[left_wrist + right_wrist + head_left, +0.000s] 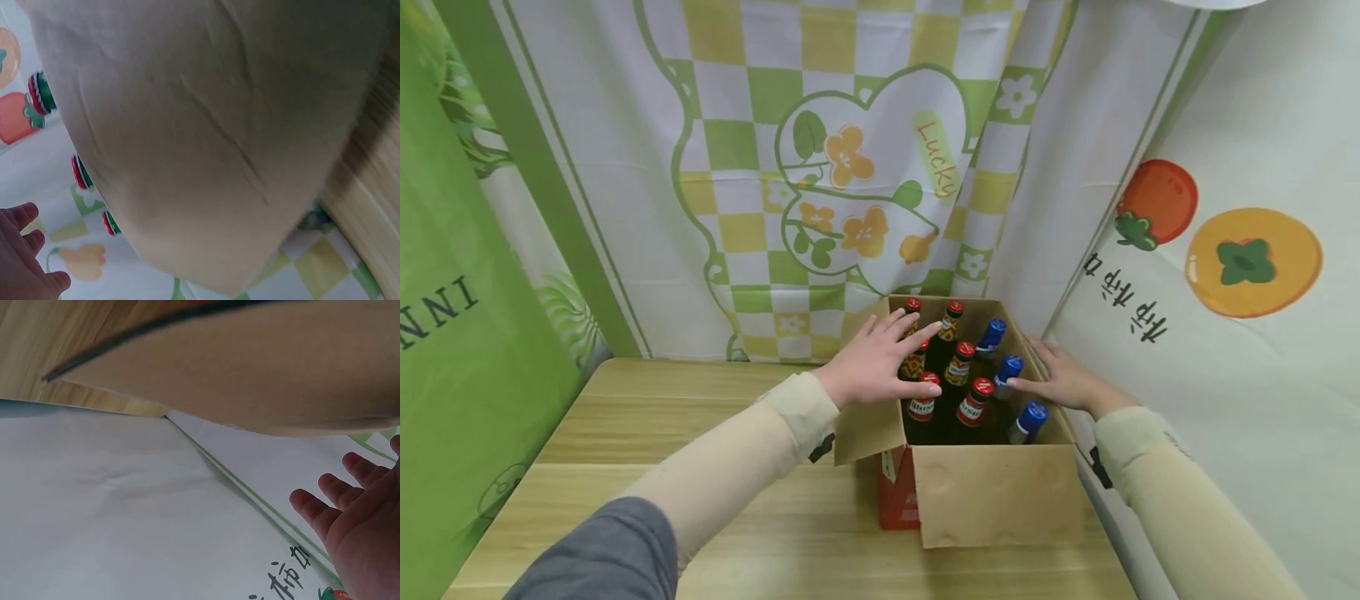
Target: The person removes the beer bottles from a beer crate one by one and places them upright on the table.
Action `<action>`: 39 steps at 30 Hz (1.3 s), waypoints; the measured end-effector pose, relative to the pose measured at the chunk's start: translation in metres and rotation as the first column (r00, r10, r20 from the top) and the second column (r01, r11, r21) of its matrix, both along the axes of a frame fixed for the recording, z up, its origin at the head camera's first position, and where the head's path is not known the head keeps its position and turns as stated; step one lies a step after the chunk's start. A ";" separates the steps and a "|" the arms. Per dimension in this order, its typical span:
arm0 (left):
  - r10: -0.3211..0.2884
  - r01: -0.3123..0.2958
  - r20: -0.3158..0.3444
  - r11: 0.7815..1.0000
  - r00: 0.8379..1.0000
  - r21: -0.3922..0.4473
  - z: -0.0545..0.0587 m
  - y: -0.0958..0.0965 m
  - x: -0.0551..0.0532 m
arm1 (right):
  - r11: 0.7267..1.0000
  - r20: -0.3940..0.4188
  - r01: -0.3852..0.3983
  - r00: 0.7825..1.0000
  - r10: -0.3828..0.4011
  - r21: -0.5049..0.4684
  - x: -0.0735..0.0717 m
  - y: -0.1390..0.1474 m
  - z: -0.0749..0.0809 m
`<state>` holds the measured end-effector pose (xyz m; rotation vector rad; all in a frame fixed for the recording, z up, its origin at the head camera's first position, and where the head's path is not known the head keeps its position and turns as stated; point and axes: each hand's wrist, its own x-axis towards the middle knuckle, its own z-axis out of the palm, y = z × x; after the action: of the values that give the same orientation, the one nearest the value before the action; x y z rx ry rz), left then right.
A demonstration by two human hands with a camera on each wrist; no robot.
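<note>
A cardboard box (1000, 492), red outside, stands with its flaps folded outward. Inside are several dark bottles (957, 367) with red caps and three with blue caps (1009, 367). My left hand (874, 360) spreads over the box's left side, its fingers straight above the red-capped bottles. In the left wrist view a brown flap (206, 125) hides most of the bottles; three caps peek past its edge. My right hand (1067, 377) lies along the right wall, thumb toward a blue cap. Its straight fingers (312, 509) show beneath a flap (262, 375) in the right wrist view.
The box sits at the right end of a wooden table (647, 400), close to the corner. A patterned cloth (737, 150) hangs behind it, and a white cloth wall with printed fruit (1255, 262) rises on the right. A green cloth (467, 392) hangs at the left.
</note>
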<state>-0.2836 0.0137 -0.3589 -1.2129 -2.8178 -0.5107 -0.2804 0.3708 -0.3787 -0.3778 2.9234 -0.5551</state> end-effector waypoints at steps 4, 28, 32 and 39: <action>-0.025 0.025 -0.008 1.000 1.000 -0.007 -0.002 0.009 0.003 | 0.999 0.014 -0.022 1.000 0.022 0.024 0.000 -0.002 0.001; -0.051 0.062 0.142 0.996 0.989 -0.069 -0.008 0.034 0.005 | 0.987 0.036 -0.103 0.994 0.099 0.120 -0.021 -0.013 0.002; -0.073 0.089 0.155 0.991 0.985 -0.103 -0.007 0.036 0.008 | 0.989 0.044 -0.097 0.995 0.092 0.116 -0.022 -0.014 -0.001; -0.072 0.087 0.271 0.995 0.960 -0.043 -0.009 0.047 0.006 | 0.995 0.050 -0.088 0.995 0.085 0.054 -0.024 -0.012 -0.003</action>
<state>-0.2778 0.0606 -0.3679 -1.3683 -3.0332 -0.6547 -0.3041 0.3592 -0.3821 -0.4745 2.8545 -0.4628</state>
